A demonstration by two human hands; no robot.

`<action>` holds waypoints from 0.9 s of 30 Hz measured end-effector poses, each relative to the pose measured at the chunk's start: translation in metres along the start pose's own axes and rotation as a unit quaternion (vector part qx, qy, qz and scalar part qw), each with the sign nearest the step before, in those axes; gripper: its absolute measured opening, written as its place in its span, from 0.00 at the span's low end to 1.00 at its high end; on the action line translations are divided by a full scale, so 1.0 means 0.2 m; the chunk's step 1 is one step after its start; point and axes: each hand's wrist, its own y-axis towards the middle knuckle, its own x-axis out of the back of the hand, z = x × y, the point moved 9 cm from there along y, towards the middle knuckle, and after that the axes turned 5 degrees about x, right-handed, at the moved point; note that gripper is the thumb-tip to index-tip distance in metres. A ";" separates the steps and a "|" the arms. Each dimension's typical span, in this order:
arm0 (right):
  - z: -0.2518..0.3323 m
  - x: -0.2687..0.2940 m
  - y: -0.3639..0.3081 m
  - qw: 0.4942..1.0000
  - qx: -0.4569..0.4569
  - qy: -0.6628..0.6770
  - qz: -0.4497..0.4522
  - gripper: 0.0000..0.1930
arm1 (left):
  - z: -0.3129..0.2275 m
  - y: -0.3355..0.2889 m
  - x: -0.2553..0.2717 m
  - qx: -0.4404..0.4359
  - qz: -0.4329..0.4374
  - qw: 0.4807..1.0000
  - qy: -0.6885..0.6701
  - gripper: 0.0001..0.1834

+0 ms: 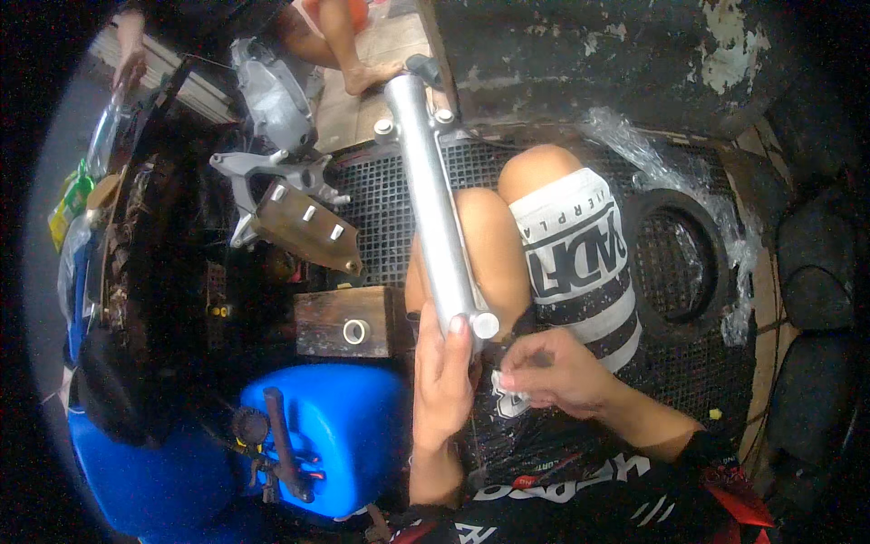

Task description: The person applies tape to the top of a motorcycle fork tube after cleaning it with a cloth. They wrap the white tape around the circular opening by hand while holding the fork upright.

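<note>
A long silver motorcycle fork tube (435, 199) with lugs near both ends slants up across my lap, its far end reaching over the black mesh floor. Wrapped around its near end is my left hand (442, 376), the thumb lying along the metal beside a round boss. Just right of that end, my right hand (557, 376) is pinched closed. A small whitish bit shows at its fingertips, too small and blurred to name. The two hands are apart.
To the left lie a grey metal bracket (249, 181), a brownish metal plate (304, 227), a wooden block (313, 317) bearing a pale ring (355, 332), and a blue plastic container (353, 408) with a dark-handled tool (285, 444). Right are a black tyre (716, 263) and clear plastic wrap (625, 136). Another person's foot (370, 77) rests ahead.
</note>
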 end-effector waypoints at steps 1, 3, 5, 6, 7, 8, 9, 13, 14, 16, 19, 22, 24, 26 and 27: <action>0.08 0.01 -0.03 0.982 0.055 -0.178 0.002 0.09 | -0.03 0.00 0.01 -0.034 -0.011 0.999 0.013 0.19; 0.21 -0.01 -0.13 0.912 0.152 -0.381 0.012 0.12 | 0.03 -0.01 0.01 0.032 0.016 0.999 -0.017 0.19; 0.33 0.03 -0.25 0.907 0.141 -0.398 -0.010 0.11 | 0.08 -0.02 0.03 0.081 0.033 0.995 -0.055 0.19; 0.47 0.05 -0.33 0.847 0.251 -0.464 -0.059 0.12 | 0.11 -0.03 0.03 0.105 0.044 0.990 -0.086 0.19; 0.58 0.12 -0.38 0.807 0.308 -0.490 -0.116 0.12 | 0.14 -0.04 0.04 0.123 0.059 0.985 -0.102 0.20; 0.65 0.22 -0.42 0.781 0.333 -0.507 -0.150 0.11 | 0.15 -0.05 0.05 0.126 0.051 0.986 -0.100 0.20; 0.73 0.29 -0.45 0.764 0.367 -0.500 -0.178 0.11 | 0.15 -0.04 0.04 0.132 0.055 0.982 -0.124 0.20; 0.78 0.59 -0.47 0.813 0.358 -0.419 -0.190 0.11 | 0.13 -0.01 0.00 0.135 0.070 0.976 -0.158 0.21; 0.72 0.69 -0.45 0.883 0.310 -0.303 -0.181 0.12 | 0.13 0.00 -0.01 0.132 0.084 0.975 -0.156 0.21; 0.61 0.84 -0.40 0.937 0.254 -0.182 -0.156 0.12 | 0.15 -0.01 0.02 0.140 0.053 0.982 -0.117 0.27; 0.53 1.12 -0.34 0.952 0.260 -0.011 -0.164 0.12 | 0.16 -0.01 0.05 0.149 0.061 0.979 -0.121 0.27; 0.55 1.69 -0.42 0.875 0.305 -0.141 -0.347 0.17 | 0.19 -0.04 0.06 0.161 0.057 0.978 -0.118 0.27; 0.49 2.07 -0.49 0.868 0.322 -0.111 -0.361 0.17 | 0.21 -0.03 0.08 0.129 0.088 0.987 -0.044 0.21; 0.43 2.24 -0.53 0.847 0.292 -0.047 -0.441 0.11 | 0.20 -0.03 0.10 0.080 0.044 0.996 0.011 0.21; 0.41 2.23 -0.55 0.856 0.258 -0.056 -0.445 0.13 | 0.21 -0.02 0.10 0.057 0.041 0.997 0.024 0.22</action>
